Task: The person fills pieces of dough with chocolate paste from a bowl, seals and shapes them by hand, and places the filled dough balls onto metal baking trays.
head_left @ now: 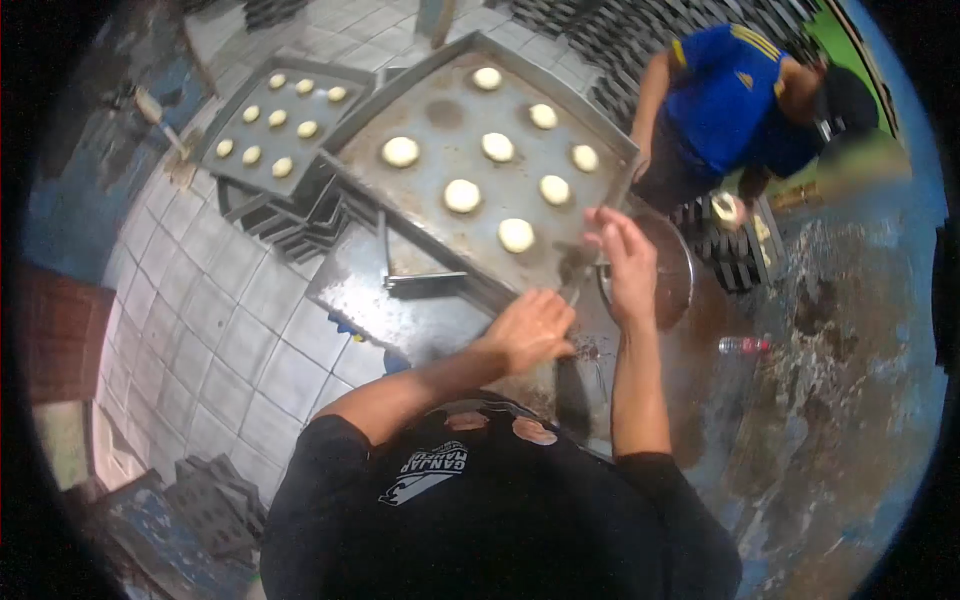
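Note:
A large metal baking tray with several round, pale dough pieces lies in front of me. My left hand is at the tray's near corner, fingers curled and closed. What they hold, if anything, is hidden. Just right of the tray's near edge, my right hand is raised with its fingers partly stretched and apart, slightly blurred. I make out nothing in it. Beside it, under my right wrist, is a round metal bowl or basin, partly covered by the hand.
A smaller tray of dough pieces rests on stacked trays at left. Another person in a blue shirt works at right near a narrow tray. A plastic bottle lies on the worn table. Dark moulds sit lower left.

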Motion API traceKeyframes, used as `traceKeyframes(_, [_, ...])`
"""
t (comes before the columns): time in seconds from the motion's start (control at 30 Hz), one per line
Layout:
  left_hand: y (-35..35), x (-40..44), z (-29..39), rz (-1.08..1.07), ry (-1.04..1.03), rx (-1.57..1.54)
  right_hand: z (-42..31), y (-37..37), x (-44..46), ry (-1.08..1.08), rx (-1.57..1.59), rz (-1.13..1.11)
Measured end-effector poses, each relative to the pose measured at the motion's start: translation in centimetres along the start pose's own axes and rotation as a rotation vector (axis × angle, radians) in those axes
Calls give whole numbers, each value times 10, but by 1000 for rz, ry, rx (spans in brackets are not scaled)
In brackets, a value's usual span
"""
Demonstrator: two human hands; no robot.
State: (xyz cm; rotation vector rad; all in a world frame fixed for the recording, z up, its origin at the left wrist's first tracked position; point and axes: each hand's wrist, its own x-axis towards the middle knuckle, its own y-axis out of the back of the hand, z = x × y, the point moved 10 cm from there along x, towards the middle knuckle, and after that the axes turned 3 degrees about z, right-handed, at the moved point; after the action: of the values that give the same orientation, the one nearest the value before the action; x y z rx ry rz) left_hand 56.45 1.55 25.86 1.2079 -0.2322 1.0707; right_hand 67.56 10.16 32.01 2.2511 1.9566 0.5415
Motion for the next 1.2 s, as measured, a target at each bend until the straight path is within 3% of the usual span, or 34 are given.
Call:
traceKeyframes(0.1, [-6, 10, 4, 104, 27, 153, 34, 57, -54, -46, 244, 69])
traceKeyframes(0.27, [26, 36, 27, 187, -25, 231, 96, 127, -100, -135, 312, 159])
traceKeyframes(0.33, [64, 58, 38, 219, -45, 331, 111, 137, -102, -154, -51, 128])
traceKeyframes(0.53, [161, 120, 30, 343, 153, 367, 139, 78, -10, -142, 118, -21])
traceKeyframes(0.6, [166, 125, 19, 349, 161, 338, 147, 48, 43, -50, -166, -67])
traceKeyframes(0.67, [160, 122, 16, 345, 103, 307, 160, 27, 91, -31, -510, 60])
traceKeyframes(0.7, [154, 118, 18, 336, 71, 324, 211, -13, 115, 42, -460, 24])
traceKeyframes(0.77, [144, 113, 27, 319, 29, 341, 230, -50, 132, 224, -655, -62])
traceKeyframes(0.83, [135, 101, 29, 297, 14, 304, 200, -49, 115, 230, -703, -200])
traceKeyframes(0.9, [123, 84, 24, 272, 31, 264, 195, -16, 99, -85, -612, -333])
traceKeyframes(0.93, [114, 72, 20, 246, 24, 236, 202, 7, 85, -306, -709, -382])
traceKeyframes(1.0, [92, 47, 10, 225, 53, 180, 136, 63, 36, -122, -448, -133])
traceKeyframes(1.07, [67, 25, 1, 194, 75, 138, 123, 108, -11, -305, -161, 32])
traceKeyframes(1.1, [49, 14, -9, 90, 95, 143, 123, 117, -30, -364, 168, 75])
traceKeyframes(1.13, [32, 2, -14, 25, 133, 107, 122, 131, -52, -407, 142, 111])
traceKeyframes(1.2, [37, 1, -7, 39, 173, 108, 114, 145, -87, -382, 382, 259])
